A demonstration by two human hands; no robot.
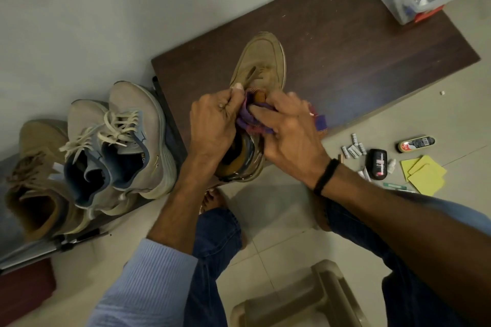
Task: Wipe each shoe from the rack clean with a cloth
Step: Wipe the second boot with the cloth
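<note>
Both hands meet over the near edge of the dark wooden top point(345, 48). The left hand point(212, 119) is turned with its back to the camera. Its fingers are curled and the thumb points forward, and it grips the tan shoe point(260, 61) at the opening. The right hand point(289, 127) lies just beside it, with fingers bent over the purple cloth point(247, 119). It seems to pinch the cloth, though the grip is partly hidden. The right wrist wears a black band point(325, 176). Both forearms are bare. The left arm rises from a light blue sleeve point(148, 281), and the right arm enters from the lower right corner.
</note>
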